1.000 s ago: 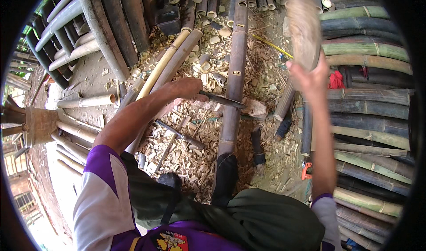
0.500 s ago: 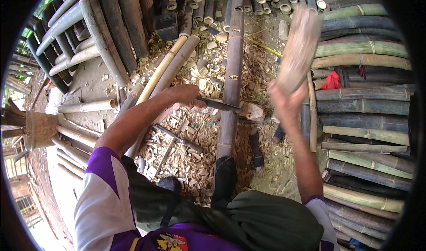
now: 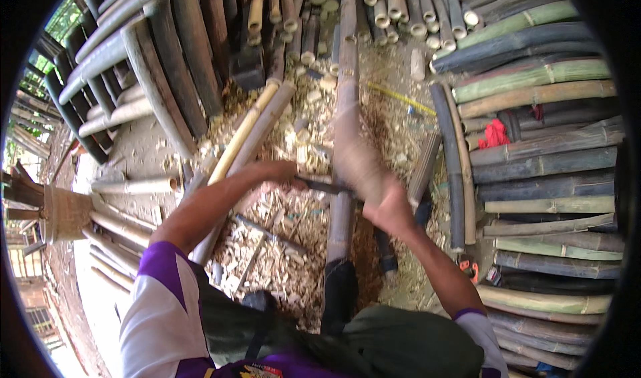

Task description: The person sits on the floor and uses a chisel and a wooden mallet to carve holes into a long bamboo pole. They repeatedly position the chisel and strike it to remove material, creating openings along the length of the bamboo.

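Across the floor's middle: one long pole (image 3: pixel 338 228), pointing away from the person, with wood chips (image 3: pixel 267 261) scattered thickly on both sides.
Left hand (image 3: pixel 282 175): fingers curled closed around the near end of a knife (image 3: pixel 324 186), just left of the pole; the grip itself is hidden in the fist.
Knife: dark, narrow, lying crosswise with its far part over the pole; its exact contact with the wood is too blurred to tell.
Right hand (image 3: pixel 389 211): closed round the lower end of a club (image 3: pixel 364 164), just right of the pole; the separate fingers are blurred.
Club: pale wood, smeared by blur, slanting up and left over the pole; whether it touches the knife cannot be told.
Bar (image 3: pixel 272 235): thin and dark, lying on the chips left of the pole, below the left forearm.
Poles at left: a yellow one (image 3: pixel 244 134) and a greyer one (image 3: pixel 268 123), side by side.
Tape (image 3: pixel 402 97): yellow, stretched on the ground beyond the right hand.
Right edge: stacked bamboo (image 3: pixel 544 190), green, tan and dark, with a red cloth (image 3: pixel 493 133) among it.
Left edge: a brown tub (image 3: pixel 68 212) near more bamboo.
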`<act>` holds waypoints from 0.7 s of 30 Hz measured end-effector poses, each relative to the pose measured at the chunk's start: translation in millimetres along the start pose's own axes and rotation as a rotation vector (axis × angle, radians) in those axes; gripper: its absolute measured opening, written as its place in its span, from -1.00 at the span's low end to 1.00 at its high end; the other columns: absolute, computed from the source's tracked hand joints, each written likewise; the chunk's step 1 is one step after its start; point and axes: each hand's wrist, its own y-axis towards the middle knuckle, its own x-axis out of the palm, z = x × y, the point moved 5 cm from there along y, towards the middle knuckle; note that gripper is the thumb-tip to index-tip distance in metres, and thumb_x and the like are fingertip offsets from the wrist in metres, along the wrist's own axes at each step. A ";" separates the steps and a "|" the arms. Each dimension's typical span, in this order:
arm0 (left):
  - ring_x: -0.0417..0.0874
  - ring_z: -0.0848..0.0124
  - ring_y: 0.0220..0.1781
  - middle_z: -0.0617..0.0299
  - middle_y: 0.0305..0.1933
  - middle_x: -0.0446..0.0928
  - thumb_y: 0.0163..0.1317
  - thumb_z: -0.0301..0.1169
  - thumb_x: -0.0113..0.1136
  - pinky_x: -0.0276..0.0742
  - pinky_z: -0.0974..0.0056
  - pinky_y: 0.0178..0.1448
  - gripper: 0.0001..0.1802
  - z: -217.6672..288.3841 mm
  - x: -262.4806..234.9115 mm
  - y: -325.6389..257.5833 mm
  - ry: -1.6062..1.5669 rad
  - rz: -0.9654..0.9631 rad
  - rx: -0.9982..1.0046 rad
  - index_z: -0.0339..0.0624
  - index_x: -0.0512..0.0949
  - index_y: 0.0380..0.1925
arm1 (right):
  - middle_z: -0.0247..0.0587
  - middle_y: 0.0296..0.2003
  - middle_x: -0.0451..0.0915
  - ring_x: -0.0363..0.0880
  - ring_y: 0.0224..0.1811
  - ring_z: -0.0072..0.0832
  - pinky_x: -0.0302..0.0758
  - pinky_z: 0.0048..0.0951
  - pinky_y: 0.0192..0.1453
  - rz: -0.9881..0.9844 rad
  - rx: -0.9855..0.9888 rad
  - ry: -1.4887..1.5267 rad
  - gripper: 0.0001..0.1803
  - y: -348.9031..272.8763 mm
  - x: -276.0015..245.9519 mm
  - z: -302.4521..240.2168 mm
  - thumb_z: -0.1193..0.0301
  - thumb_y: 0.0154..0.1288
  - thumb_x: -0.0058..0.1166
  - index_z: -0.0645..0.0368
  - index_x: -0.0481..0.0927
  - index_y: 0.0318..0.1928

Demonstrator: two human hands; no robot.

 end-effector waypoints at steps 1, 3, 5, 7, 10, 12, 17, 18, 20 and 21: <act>0.61 0.47 -0.51 0.32 -0.50 0.68 0.32 0.14 0.33 0.50 0.26 -0.37 -0.57 11.4 2.5 5.2 -0.038 -0.029 0.030 0.03 0.78 -0.21 | 0.35 -0.02 0.62 0.69 0.00 0.03 0.63 -0.08 0.14 -0.249 -0.050 -0.202 -0.09 -7.1 16.1 24.5 0.32 -0.02 0.41 0.51 0.29 0.29; 0.59 0.51 -0.52 0.35 -0.51 0.67 0.34 0.07 0.35 0.47 0.28 -0.42 -0.63 3.9 -3.8 -2.0 -0.085 -0.043 -0.037 0.04 0.79 -0.17 | 0.45 0.10 0.56 0.66 0.12 0.09 0.59 -0.13 0.20 -0.392 0.104 -0.029 0.06 17.2 -1.5 11.2 0.27 -0.06 0.43 0.54 0.19 0.39; 0.56 0.54 -0.56 0.37 -0.51 0.66 0.35 0.01 0.36 0.42 0.31 -0.49 -0.67 -7.9 4.0 -7.7 -0.151 -0.138 -0.124 0.03 0.78 -0.17 | 0.42 0.12 0.55 0.64 0.15 0.07 0.57 -0.16 0.22 -0.384 0.184 -0.100 0.11 15.2 -17.4 -7.5 0.25 -0.08 0.43 0.53 0.16 0.42; 0.50 0.58 -0.60 0.37 -0.51 0.66 0.36 -0.02 0.36 0.35 0.35 -0.56 -0.69 -9.7 6.2 -8.0 -0.207 -0.272 -0.213 0.01 0.78 -0.18 | 0.24 0.19 0.51 0.52 0.28 -0.04 0.45 -0.18 0.38 -0.323 0.256 0.154 0.12 10.6 -28.5 -9.8 0.34 -0.11 0.48 0.42 0.18 0.47; 0.47 0.62 -0.63 0.39 -0.49 0.68 0.32 -0.01 0.41 0.35 0.35 -0.60 -0.71 -0.7 -4.4 -11.6 -0.144 -0.278 -0.232 0.06 0.79 -0.25 | 0.06 0.05 0.57 0.65 0.00 -0.24 0.61 -0.23 0.07 -0.217 0.219 0.589 0.00 -5.6 -40.2 -3.1 0.46 -0.02 0.39 0.34 0.20 0.46; 0.47 0.66 -0.62 0.38 -0.45 0.72 0.28 -0.01 0.43 0.40 0.33 -0.56 -0.73 -6.1 -11.6 -8.9 -0.091 -0.229 -0.178 0.11 0.80 -0.26 | -0.07 -0.08 0.61 0.68 -0.22 -0.38 0.66 -0.26 -0.20 -0.249 0.399 0.808 -0.11 -22.2 -41.5 9.5 0.53 0.03 0.32 0.29 0.26 0.42; 0.77 0.20 -0.27 0.23 -0.30 0.75 0.23 0.05 0.39 0.68 0.01 -0.17 -0.58 38.5 -42.6 -21.1 0.470 0.128 -0.092 -0.08 0.74 -0.24 | -0.17 -0.42 0.60 0.65 -0.50 -0.35 0.61 -0.28 -0.48 -0.160 0.669 0.767 -0.49 -74.3 -35.0 34.1 0.50 0.12 0.30 0.22 0.45 0.10; 0.79 0.16 -0.20 0.11 -0.25 0.72 0.32 -0.07 0.30 0.70 -0.04 -0.15 -0.66 28.0 -34.1 -27.4 0.631 0.341 0.106 -0.14 0.67 -0.23 | -0.17 -0.44 0.60 0.65 -0.55 -0.36 0.59 -0.28 -0.55 -0.138 0.645 0.779 -0.55 -83.0 -30.4 39.9 0.43 0.16 0.31 0.19 0.45 0.04; 0.75 0.10 -0.24 0.10 -0.30 0.66 0.29 -0.10 0.32 0.66 -0.04 -0.16 -0.69 33.9 -6.2 -42.5 0.634 0.543 0.041 -0.13 0.64 -0.26 | -0.20 -0.45 0.60 0.63 -0.59 -0.37 0.59 -0.30 -0.56 -0.057 0.706 0.859 -0.58 -93.1 -32.4 45.6 0.40 0.14 0.36 0.22 0.50 -0.03; 0.74 0.08 -0.26 0.09 -0.33 0.63 0.27 -0.12 0.33 0.65 -0.04 -0.16 -0.70 41.9 10.5 -57.2 0.633 0.635 0.007 -0.13 0.62 -0.27 | -0.22 -0.46 0.60 0.62 -0.61 -0.38 0.59 -0.30 -0.57 -0.012 0.746 0.896 -0.59 -106.7 -33.0 47.7 0.38 0.13 0.39 0.23 0.52 -0.06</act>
